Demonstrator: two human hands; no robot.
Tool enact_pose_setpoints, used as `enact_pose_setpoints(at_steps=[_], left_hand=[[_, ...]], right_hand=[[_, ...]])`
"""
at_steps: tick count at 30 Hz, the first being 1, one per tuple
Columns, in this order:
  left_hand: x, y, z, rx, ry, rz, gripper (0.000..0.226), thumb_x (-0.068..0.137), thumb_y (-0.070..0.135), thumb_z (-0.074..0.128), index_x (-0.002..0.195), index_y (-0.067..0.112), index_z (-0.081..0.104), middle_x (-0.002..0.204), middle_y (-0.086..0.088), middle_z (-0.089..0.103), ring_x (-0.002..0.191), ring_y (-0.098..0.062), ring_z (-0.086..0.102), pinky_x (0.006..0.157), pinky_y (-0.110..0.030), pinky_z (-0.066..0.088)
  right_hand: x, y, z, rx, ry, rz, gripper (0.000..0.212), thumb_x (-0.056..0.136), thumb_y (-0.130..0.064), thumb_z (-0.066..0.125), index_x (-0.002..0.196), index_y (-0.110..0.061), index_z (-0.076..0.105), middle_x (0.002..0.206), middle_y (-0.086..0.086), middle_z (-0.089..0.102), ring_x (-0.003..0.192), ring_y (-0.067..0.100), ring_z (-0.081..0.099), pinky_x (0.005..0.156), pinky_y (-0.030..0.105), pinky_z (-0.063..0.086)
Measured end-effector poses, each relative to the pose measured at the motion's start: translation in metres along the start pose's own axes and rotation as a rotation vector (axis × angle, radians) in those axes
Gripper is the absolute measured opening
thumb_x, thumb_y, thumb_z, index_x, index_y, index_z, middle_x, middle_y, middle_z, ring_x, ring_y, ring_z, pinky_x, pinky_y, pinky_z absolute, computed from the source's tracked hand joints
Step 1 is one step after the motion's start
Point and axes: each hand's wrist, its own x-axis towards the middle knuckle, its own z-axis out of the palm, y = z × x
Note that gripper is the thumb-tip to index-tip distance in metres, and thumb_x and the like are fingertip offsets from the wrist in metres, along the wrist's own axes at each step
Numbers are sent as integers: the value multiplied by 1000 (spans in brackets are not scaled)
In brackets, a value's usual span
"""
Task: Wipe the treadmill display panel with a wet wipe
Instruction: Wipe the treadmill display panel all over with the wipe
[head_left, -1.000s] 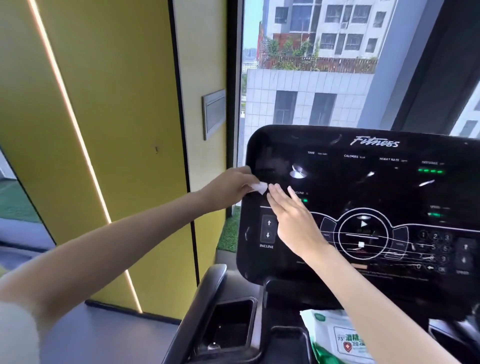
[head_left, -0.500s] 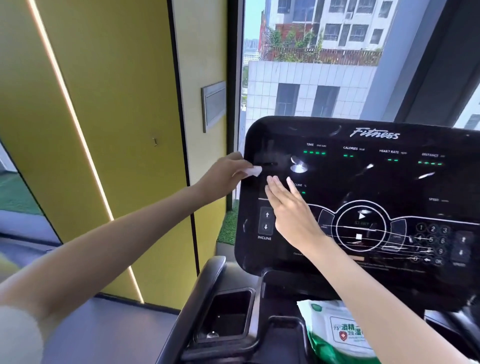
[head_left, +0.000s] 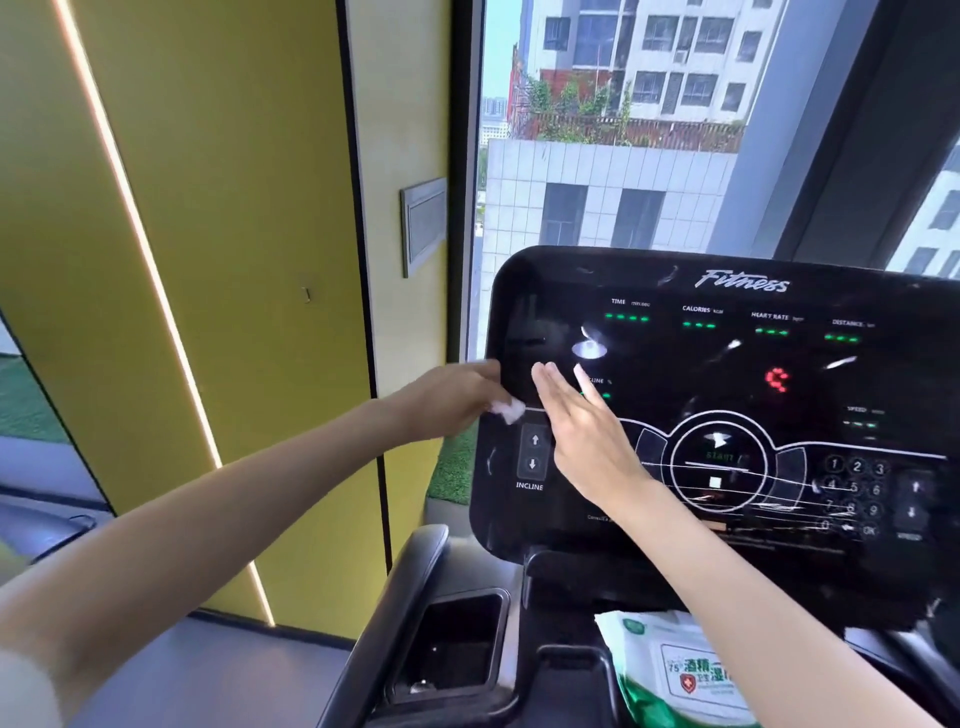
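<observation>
— Fingers (head_left: 485, 376) of left hand (head_left: 452, 400): condition?
— Curled, pinching the wet wipe (head_left: 510, 410) against the display panel (head_left: 727, 364) at its left edge. Right hand (head_left: 587, 447) fingers straight, lying on or just off the glass, just right of the wipe.
— Progress?
— Judged early. Only the strip beside the wipe is under contact; everything rightward, streaks (head_left: 727, 488) included, remains. Wipe pack (head_left: 670, 670) sits below the fingers.

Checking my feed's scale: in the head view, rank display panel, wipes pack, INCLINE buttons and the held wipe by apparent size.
Display panel
wipes pack (nearer, partly hidden)
INCLINE buttons
wet wipe, bunched in left hand
</observation>
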Motion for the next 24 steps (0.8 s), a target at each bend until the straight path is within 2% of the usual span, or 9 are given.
enact_pose_setpoints(at_steps=[2,3,6,7,11,15,19,22,24], left_hand=[[5,-10,0,-59,202,-141,22,89,2,56,102,12,71,88,-5,57,76,-22,59,68,-40,51],[5,-8,1,-42,203,-116,23,88,1,55,104,11,70,89,-6,57,78,-23,58,68,-41,51],[1,6,0,91,-88,133,30,86,-3,53,106,14,68,89,-4,54,82,-20,55,66,-41,51],[4,4,-7,102,-108,125,31,86,-3,52,107,15,68,90,-4,54,82,-18,55,66,-41,51],[22,-12,-19,99,146,-46,29,87,-2,53,104,16,69,92,-5,56,80,-21,57,60,-40,52],[11,7,-12,162,-84,140,31,86,-3,53,109,14,68,89,-5,53,81,-20,53,59,-33,47],[18,-15,-11,70,161,-65,32,87,-2,51,110,14,68,94,-6,56,81,-24,58,63,-33,49],[-4,4,9,115,-48,171,30,86,-3,52,110,10,66,89,-8,54,82,-25,55,62,-32,44],[-14,8,15,133,-122,188,33,84,-7,53,111,8,65,89,-8,53,82,-23,53,61,-29,41]], right_hand=[[0,-1,0,-19,8,-4,85,50,23,55,133,13,39,134,24,49,128,32,45,109,48,26],[0,-2,1,-27,11,-2,85,51,23,56,133,12,39,135,23,49,128,31,44,109,48,26],[-2,-2,5,-20,12,-11,80,57,22,59,134,7,42,138,20,46,131,31,40,110,48,25],[-2,-1,4,-23,10,-21,77,59,21,61,133,6,45,138,21,46,131,31,41,109,48,24],[4,-2,2,-70,-2,-19,70,62,17,63,129,6,49,138,23,45,131,33,40,109,49,21],[-1,-3,4,-95,-37,-19,69,64,15,62,131,5,48,140,21,44,133,32,38,111,47,19],[0,0,2,-82,-40,-25,72,63,18,58,133,4,46,142,19,42,135,29,35,112,45,17],[1,0,2,-59,-42,-14,73,61,20,56,132,6,46,141,20,42,134,30,36,112,46,18],[0,-2,1,-59,-48,-3,73,61,20,53,132,7,45,141,21,42,135,30,35,112,47,16]])
